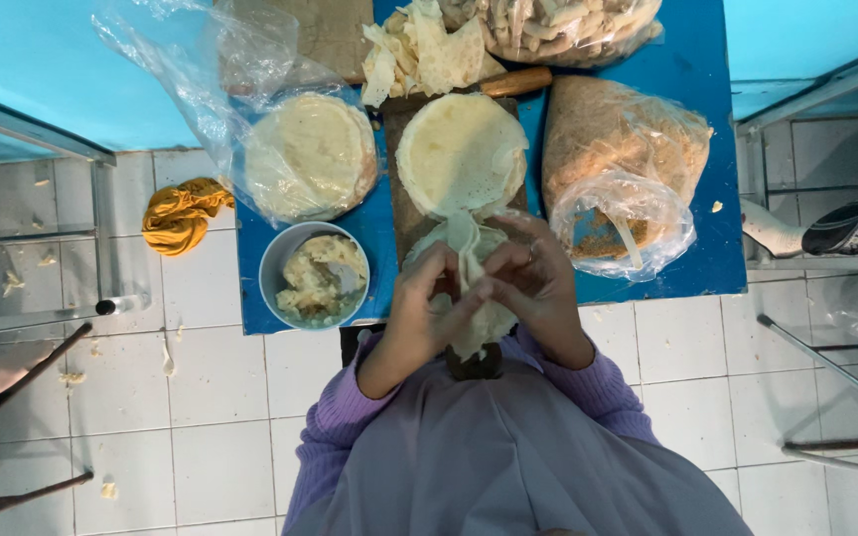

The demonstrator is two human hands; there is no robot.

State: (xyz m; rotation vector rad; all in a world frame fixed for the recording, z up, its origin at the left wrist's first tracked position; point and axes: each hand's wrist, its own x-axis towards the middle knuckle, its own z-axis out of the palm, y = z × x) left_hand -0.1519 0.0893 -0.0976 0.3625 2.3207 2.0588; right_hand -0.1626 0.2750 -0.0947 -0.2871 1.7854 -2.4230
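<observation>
Wrapper [469, 263] of thin pale dough, held between both hands just above the near edge of the blue table [707, 199], folded along its middle. Left hand [427, 303] closed on the left side of the sheet, fingers pinching the fold. Right hand [538, 283] closed on the right side, thumb and fingertips pressing the same seam (a ring shows on one finger). Whether filling already sits inside the fold cannot be told.

Just beyond the hands: a stack of round wrappers [461, 151] on a dark wooden board [401, 213]. Left of the board, a pale bowl [318, 276] of lumpy filling, and behind it a second stack of rounds in a clear plastic bag [310, 157]. Right of the board, an open bag of brown crumbs [613, 164]. At the far edge, dough trimmings [427, 50] and a wooden handle [516, 81].

Judgement on handling: the sheet looks thin and prone to tearing, so even, light pressure along the seam, both hands working symmetrically, should serve best.

Orange cloth [181, 213] lies on the tiled floor, left of the table.
</observation>
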